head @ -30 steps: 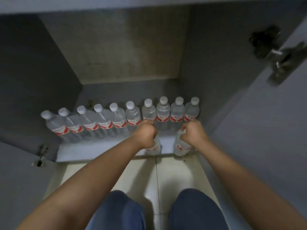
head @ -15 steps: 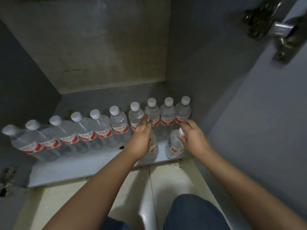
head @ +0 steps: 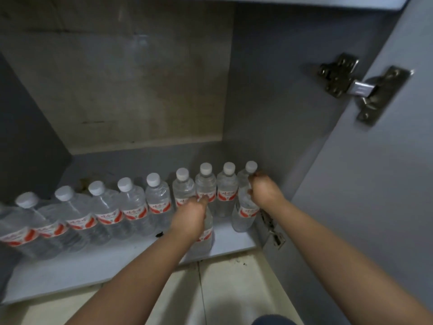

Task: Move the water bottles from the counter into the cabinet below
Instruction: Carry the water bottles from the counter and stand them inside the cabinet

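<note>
The open cabinet [head: 140, 78] fills the view, its pale floor shelf [head: 93, 266] running from the left wall to the right, with a door [head: 386, 184] swung out on the right and its hinge [head: 360, 87] showing. Below the shelf edge lies a tiled floor [head: 222, 289].

Along the back half of the shelf stands a row of water bottles [head: 131, 207], white-capped, red-labelled, shoulder to shoulder. Two more stand in front of it, starting a second row at the right end.

The left hand [head: 191, 219] is wrapped over the top of the front left bottle [head: 206, 238], which stands very near the shelf's front edge. The right hand [head: 264, 191] is closed around the neck of the front right bottle [head: 244, 214], which touches or nearly touches the row behind.

Risks, as I judge them:
- The left bottle is so close to the lip that a careless release or a backward drag of the wrist could tip it onto the floor.
- Pushing either bottle back hard could knock the packed row; tall, narrow bottles topple in a chain.
- The right forearm passes close to the lower hinge [head: 273, 231], and pulling out could scrape it.
- A small dark speck [head: 159, 235] lies on the shelf; what it is cannot be told.
</note>
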{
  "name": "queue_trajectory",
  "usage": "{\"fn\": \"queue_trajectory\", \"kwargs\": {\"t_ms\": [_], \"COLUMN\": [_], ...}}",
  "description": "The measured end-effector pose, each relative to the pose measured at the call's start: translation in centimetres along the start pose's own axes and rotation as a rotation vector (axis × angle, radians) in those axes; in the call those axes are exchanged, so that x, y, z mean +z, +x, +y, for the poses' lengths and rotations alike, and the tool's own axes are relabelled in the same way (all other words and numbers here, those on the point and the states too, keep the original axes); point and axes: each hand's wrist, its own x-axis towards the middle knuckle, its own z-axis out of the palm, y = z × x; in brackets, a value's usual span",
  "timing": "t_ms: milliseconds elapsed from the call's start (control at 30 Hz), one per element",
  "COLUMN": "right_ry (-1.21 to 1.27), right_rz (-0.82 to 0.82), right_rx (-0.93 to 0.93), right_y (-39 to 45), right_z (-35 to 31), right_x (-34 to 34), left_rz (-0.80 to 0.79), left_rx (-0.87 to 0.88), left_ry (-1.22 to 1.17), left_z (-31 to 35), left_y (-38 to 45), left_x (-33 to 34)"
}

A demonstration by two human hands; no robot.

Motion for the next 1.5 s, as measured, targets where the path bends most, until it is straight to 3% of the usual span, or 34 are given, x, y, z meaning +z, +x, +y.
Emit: {"fn": "queue_trajectory", "kwargs": {"t_ms": [433,667,700,1000,1167,1300,1400,1500], "right_ry": [-0.041,0.045,0.03,0.102,0.001,-0.062,-0.075,-0.122], "right_rz": [0.095,0.117,0.18,0.257,0.185,0.123,0.015,-0.102], "right_rx": [-0.062,-0.088,-0.106,-0.149,-0.162,-0.122,-0.123,-0.144], "right_y": [1.4,0.7,0.6,0.7,-2.7,-6.5,-10.1,-14.4], "right_z": [1.3,1.2,1.3,1.5,0.2,-1.7,-3.7,-6.3], "right_x": [1.7,2.5,3.1,4.2,1.7,-1.5,-3.5,-6.7], "left_rz": [-0.011,0.005,0.022,0.033,0.117,-0.074,-0.055,-0.272], "left_rx": [0.105,0.122,0.109,0.139,0.142,0.0,-0.061,-0.159], "left_ry": [0.037,-0.074,-0.086,-0.13,-0.153,-0.035,0.017,-0.011], "left_z": [4.3,6.1,6.2,4.7,1.8,0.7,0.6,0.7], "left_y": [4.3,6.0,6.1,5.7,2.4,-2.3,-6.4,-11.4], "left_x": [-1.0,0.1,0.1,1.1,-0.1,-3.7,-7.6,-11.4]}}
